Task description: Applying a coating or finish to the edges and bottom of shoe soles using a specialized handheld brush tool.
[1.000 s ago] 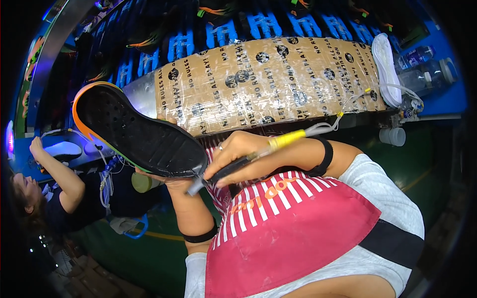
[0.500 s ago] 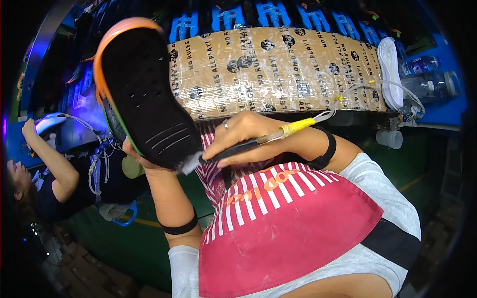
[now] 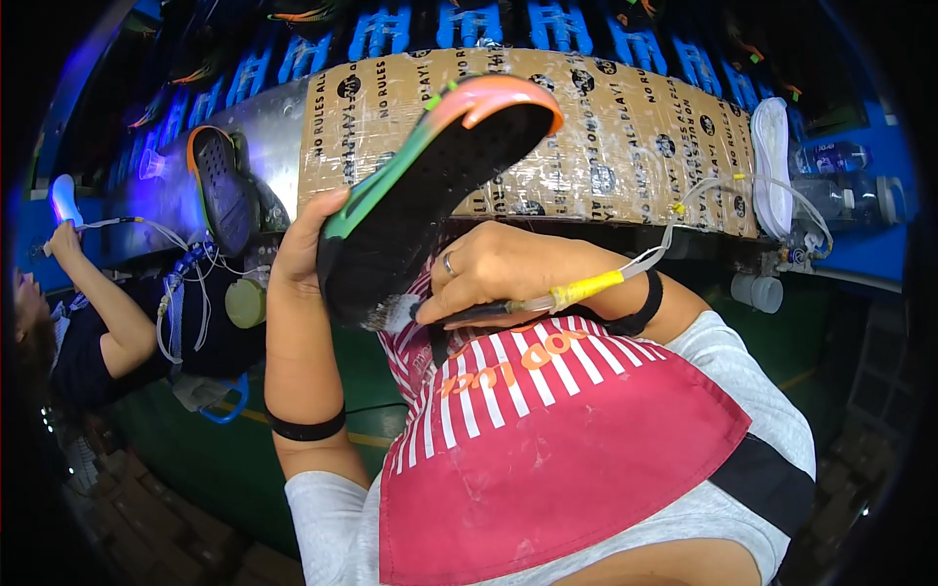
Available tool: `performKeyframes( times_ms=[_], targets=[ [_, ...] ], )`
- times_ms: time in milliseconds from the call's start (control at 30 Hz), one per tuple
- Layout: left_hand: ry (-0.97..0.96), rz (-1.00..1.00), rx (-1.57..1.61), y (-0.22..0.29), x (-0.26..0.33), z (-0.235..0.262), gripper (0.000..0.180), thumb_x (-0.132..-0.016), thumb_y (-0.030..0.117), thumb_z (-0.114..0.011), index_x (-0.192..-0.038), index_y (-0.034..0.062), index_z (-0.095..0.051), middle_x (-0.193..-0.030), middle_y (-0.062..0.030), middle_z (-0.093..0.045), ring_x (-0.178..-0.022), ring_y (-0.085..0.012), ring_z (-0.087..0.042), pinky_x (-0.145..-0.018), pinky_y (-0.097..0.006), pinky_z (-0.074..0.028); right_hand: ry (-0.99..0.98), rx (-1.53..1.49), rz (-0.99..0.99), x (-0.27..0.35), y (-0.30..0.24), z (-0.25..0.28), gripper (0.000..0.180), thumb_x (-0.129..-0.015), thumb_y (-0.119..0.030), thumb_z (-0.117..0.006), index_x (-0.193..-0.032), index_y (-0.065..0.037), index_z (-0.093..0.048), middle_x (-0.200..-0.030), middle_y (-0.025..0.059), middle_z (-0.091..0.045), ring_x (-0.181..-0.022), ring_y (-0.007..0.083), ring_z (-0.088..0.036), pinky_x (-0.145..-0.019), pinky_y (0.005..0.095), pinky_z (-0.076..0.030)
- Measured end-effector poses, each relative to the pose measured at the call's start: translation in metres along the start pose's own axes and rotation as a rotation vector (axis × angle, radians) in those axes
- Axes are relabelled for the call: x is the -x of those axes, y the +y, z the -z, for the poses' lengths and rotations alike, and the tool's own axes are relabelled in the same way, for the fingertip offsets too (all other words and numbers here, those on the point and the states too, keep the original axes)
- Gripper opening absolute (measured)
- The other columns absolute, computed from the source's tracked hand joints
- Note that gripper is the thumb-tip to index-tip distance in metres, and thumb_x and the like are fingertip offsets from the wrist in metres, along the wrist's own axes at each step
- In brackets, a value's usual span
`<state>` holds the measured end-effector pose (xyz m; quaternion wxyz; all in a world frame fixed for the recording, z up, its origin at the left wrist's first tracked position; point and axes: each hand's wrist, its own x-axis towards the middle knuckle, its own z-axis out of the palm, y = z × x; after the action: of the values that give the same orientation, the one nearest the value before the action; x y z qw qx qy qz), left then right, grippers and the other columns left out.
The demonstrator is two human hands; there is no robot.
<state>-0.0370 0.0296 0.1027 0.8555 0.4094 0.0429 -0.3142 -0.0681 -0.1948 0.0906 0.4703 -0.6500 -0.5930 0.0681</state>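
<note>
My left hand (image 3: 305, 244) grips a shoe sole (image 3: 430, 195) by its lower edge, tilted up with the black underside facing me and an orange-green rim along the top. My right hand (image 3: 498, 273) holds a brush (image 3: 459, 313) with a dark handle and a yellow collar, its bristles touching the lower end of the sole. A thin white tube (image 3: 703, 195) runs from the brush handle off to the right. Both wrists wear black bands, and a red and white striped apron covers my front.
A long conveyor wrapped in brown printed cardboard (image 3: 625, 127) runs across behind the sole. Another black sole with an orange rim (image 3: 223, 190) lies on it at left, a white sole (image 3: 772, 166) at right. A person (image 3: 107, 322) works at far left. Blue racks stand behind.
The sole has swung from the left toward the centre and tilted up higher. My right hand has stayed on the brush, whose bristles now touch the sole's lower end.
</note>
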Motion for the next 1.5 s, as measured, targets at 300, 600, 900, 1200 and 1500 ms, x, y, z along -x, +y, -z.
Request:
performKeyframes(
  times_ms=[300, 600, 900, 1200, 1500],
  targets=[
    [0.216, 0.244, -0.295, 0.006, -0.009, -0.002, 0.038, -0.078, 0.018, -0.059, -0.108, -0.0048, -0.053, -0.099, -0.0144, -0.061, -0.082, -0.0184, -0.062, -0.073, -0.027, -0.051, 0.104, 0.048, 0.049, 0.005, 0.006, -0.008, 0.023, -0.069, -0.008, -0.062, -0.092, -0.004, -0.064, -0.071, 0.0086, -0.059, -0.066, 0.0240, -0.059, -0.057, 0.0326, -0.047],
    [0.325, 0.316, -0.441, 0.017, 0.000, -0.001, 0.035, -0.079, 0.023, -0.057, -0.101, -0.0039, -0.056, -0.090, -0.0156, -0.063, -0.076, -0.0201, -0.063, -0.071, -0.028, -0.051, 0.113, 0.198, 0.000, 0.014, 0.000, 0.001, 0.029, -0.068, -0.010, -0.061, -0.097, -0.005, -0.062, -0.073, 0.0080, -0.057, -0.067, 0.0235, -0.058, -0.057, 0.0326, -0.046],
    [0.245, 0.253, -0.028, -0.012, 0.003, 0.000, 0.040, -0.086, 0.029, -0.049, -0.110, -0.0029, -0.054, -0.102, -0.0189, -0.060, -0.089, -0.0258, -0.062, -0.081, -0.036, -0.049, 0.426, -0.148, -0.154, 0.011, 0.010, -0.002, 0.020, -0.072, -0.012, -0.069, -0.090, -0.004, -0.065, -0.067, 0.0102, -0.060, -0.061, 0.0237, -0.058, -0.057, 0.0306, -0.044],
    [0.114, 0.101, 0.080, -0.043, -0.001, 0.001, 0.047, -0.084, 0.028, -0.043, -0.119, -0.0044, -0.045, -0.110, -0.0194, -0.056, -0.095, -0.0262, -0.059, -0.086, -0.036, -0.046, 0.578, -0.352, -0.591, 0.019, 0.018, 0.008, 0.018, -0.070, -0.013, -0.071, -0.085, -0.003, -0.068, -0.079, 0.0087, -0.066, -0.073, 0.0142, -0.062, -0.067, 0.0259, -0.047],
    [0.113, 0.051, 0.107, -0.048, -0.001, -0.003, 0.049, -0.084, 0.029, -0.042, -0.119, -0.0049, -0.045, -0.110, -0.0193, -0.056, -0.096, -0.0269, -0.058, -0.087, -0.037, -0.046, 0.687, -0.215, -0.625, 0.024, 0.024, 0.011, 0.017, -0.070, -0.011, -0.071, -0.084, -0.002, -0.068, -0.077, 0.0079, -0.065, -0.072, 0.0117, -0.060, -0.066, 0.0238, -0.047]
  ],
)
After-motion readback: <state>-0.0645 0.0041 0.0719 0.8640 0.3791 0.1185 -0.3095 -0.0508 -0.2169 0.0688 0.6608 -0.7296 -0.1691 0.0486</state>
